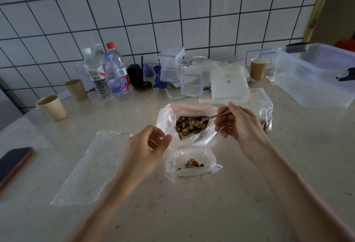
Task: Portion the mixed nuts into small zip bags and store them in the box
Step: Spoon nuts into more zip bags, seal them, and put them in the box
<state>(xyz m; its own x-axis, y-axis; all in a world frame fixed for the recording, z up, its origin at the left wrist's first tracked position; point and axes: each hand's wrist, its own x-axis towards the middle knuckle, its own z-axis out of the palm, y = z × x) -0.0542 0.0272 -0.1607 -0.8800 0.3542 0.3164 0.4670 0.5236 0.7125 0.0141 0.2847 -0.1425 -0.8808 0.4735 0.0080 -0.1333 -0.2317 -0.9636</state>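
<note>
A large clear bag (169, 124) of mixed nuts (191, 125) lies open at the middle of the counter. My right hand (240, 126) grips a metal spoon (215, 116) whose bowl is dipped into those nuts. My left hand (148, 145) pinches the big bag's left edge. In front of it stands a small zip bag (189, 165), open, with a few nuts at its bottom. Another small bag (266, 113) with some nuts lies behind my right hand. An empty flat zip bag (86, 166) lies to the left. The clear storage box (315, 76) stands open at far right.
Water bottles (115, 76), paper cups (52, 108) and small clear containers (171, 65) line the tiled wall. A white box (228, 84) and loose plastic bags lie behind the nuts. A phone (13, 162) rests at the counter's left edge.
</note>
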